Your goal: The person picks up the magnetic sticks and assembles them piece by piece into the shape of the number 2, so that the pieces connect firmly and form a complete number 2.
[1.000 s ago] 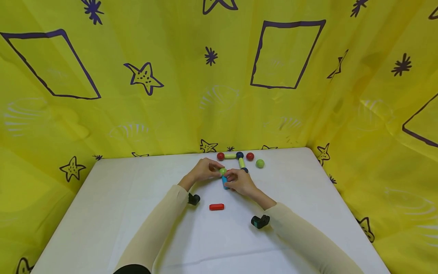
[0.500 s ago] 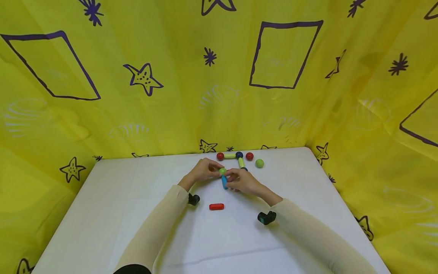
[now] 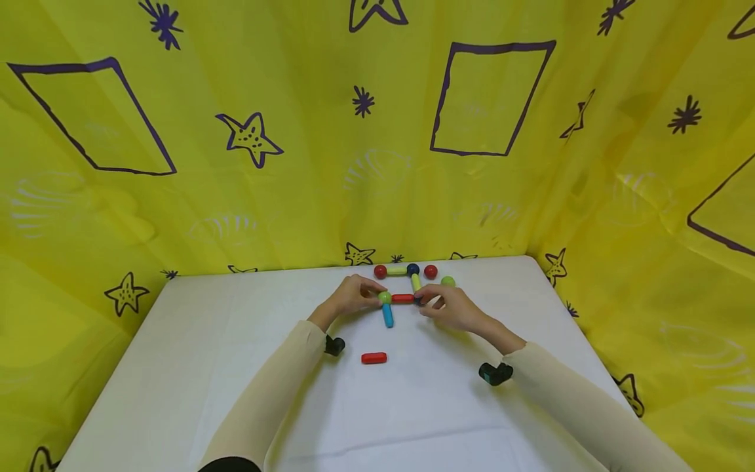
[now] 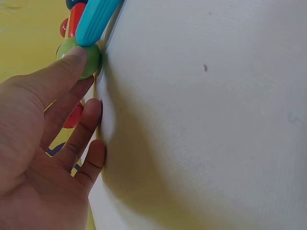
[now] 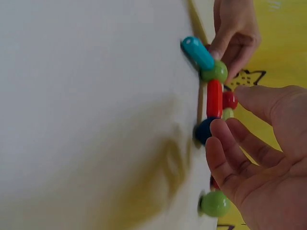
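Observation:
My left hand [image 3: 354,295] pinches a green ball [image 4: 91,60] between thumb and forefinger. A blue rod [image 3: 387,315] juts from that ball toward the near side. From the same ball a red rod [image 3: 403,299] runs right to a dark blue ball [image 5: 204,130]. My right hand [image 3: 455,309] is beside this dark blue ball, its fingers loosely bent and the thumb apart, as the right wrist view shows. A pale green rod [image 3: 415,282] leads back from the dark blue ball to a second dark blue ball [image 3: 413,269]. The right fingers partly cover the nearer one.
Another pale green rod [image 3: 396,271] joins the far dark blue ball to a red ball [image 3: 380,271]. A loose red ball [image 3: 431,271] and a green ball [image 3: 448,281] lie at the right. Nearer on the white table [image 3: 236,367] lies a red rod [image 3: 374,358].
My right hand has moved right, away from the pinched green ball, uncovering the red rod between that ball and the dark blue one. My left hand stays in place.

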Demonstrator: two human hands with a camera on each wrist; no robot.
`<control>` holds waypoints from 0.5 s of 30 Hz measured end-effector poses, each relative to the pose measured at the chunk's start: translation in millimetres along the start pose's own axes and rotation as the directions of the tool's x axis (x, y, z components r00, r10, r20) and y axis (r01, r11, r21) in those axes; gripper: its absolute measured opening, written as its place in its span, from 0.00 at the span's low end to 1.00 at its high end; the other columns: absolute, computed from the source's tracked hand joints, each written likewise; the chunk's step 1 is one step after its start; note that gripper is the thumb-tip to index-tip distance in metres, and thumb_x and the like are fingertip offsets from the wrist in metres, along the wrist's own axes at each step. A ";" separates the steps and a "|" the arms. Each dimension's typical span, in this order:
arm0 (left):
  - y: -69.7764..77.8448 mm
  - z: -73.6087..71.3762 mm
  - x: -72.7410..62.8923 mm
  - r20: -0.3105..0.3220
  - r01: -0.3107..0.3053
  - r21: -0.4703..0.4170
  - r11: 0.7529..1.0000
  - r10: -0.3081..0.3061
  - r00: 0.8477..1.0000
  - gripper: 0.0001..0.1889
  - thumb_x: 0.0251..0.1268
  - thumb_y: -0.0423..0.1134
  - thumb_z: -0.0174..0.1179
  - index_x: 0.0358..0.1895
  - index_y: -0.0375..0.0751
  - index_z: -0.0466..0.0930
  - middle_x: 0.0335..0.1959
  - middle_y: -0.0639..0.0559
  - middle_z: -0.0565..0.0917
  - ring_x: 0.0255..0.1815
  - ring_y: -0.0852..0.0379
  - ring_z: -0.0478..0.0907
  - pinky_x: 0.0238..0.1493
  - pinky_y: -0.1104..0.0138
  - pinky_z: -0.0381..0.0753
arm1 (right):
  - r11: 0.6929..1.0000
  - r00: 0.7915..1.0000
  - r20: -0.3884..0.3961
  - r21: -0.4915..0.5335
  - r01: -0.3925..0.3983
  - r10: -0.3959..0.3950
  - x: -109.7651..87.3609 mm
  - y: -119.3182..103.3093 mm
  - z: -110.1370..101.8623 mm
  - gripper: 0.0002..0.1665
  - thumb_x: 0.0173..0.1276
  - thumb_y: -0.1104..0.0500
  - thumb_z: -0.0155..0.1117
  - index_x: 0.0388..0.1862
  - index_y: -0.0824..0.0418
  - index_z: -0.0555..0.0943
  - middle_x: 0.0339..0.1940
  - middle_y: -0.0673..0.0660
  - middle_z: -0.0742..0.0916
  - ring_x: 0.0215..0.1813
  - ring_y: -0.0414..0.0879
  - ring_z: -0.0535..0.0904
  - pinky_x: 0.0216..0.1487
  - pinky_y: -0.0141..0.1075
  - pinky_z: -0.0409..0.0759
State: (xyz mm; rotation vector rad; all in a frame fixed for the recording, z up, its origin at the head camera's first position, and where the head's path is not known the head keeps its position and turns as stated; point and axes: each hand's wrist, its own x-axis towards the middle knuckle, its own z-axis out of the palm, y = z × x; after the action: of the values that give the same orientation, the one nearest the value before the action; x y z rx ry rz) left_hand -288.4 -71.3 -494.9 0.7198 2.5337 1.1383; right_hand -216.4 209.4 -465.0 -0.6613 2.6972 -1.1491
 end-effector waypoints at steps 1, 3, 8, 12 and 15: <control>-0.2 0.5 -0.1 0.000 -0.002 0.004 1.000 0.002 1.000 0.14 0.65 0.36 0.71 0.54 0.45 0.89 0.47 0.53 0.90 0.43 0.56 0.78 0.50 0.65 0.79 | 1.000 1.000 -0.009 -0.010 -0.010 0.010 -2.8 3.4 -2.5 0.19 0.70 0.63 0.70 0.59 0.64 0.83 0.47 0.60 0.88 0.39 0.47 0.83 0.43 0.40 0.83; -0.5 1.2 -0.2 0.000 -0.002 0.010 1.000 0.002 1.000 0.15 0.66 0.36 0.71 0.54 0.45 0.89 0.47 0.53 0.90 0.43 0.57 0.78 0.50 0.65 0.79 | 1.000 0.999 -0.025 -0.020 -0.023 0.022 -8.0 10.1 -8.1 0.19 0.71 0.62 0.69 0.59 0.63 0.83 0.47 0.61 0.88 0.39 0.47 0.84 0.43 0.40 0.82; -2.3 1.5 0.4 -0.004 0.000 0.016 1.000 0.000 1.000 0.15 0.66 0.36 0.71 0.55 0.46 0.89 0.47 0.54 0.89 0.43 0.57 0.77 0.50 0.65 0.79 | 0.999 0.996 -0.085 -0.036 -0.032 0.029 -19.1 25.5 -22.3 0.19 0.71 0.63 0.69 0.59 0.65 0.82 0.48 0.64 0.88 0.40 0.50 0.84 0.44 0.43 0.83; -3.4 1.6 0.8 -0.004 -0.009 0.014 1.000 0.009 1.000 0.15 0.66 0.37 0.71 0.55 0.46 0.89 0.47 0.54 0.89 0.44 0.56 0.77 0.50 0.65 0.78 | 0.998 0.990 -0.136 -0.045 -0.053 0.047 -24.3 35.9 -31.4 0.18 0.71 0.63 0.69 0.58 0.65 0.82 0.49 0.66 0.88 0.40 0.51 0.84 0.44 0.44 0.82; -3.3 1.8 1.0 -0.002 -0.014 0.012 1.000 0.014 1.000 0.15 0.66 0.38 0.71 0.55 0.46 0.89 0.48 0.53 0.89 0.44 0.56 0.77 0.51 0.65 0.78 | 0.996 0.985 -0.160 -0.053 -0.073 0.064 -25.5 42.2 -35.6 0.18 0.71 0.63 0.69 0.58 0.64 0.83 0.50 0.66 0.88 0.41 0.52 0.84 0.43 0.44 0.82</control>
State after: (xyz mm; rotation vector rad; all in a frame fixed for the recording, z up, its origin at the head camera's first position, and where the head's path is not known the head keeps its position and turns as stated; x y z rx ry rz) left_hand -289.6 -71.5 -498.6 0.7416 2.5433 1.1292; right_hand -218.3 269.9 -471.4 -0.5001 2.8709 -1.1558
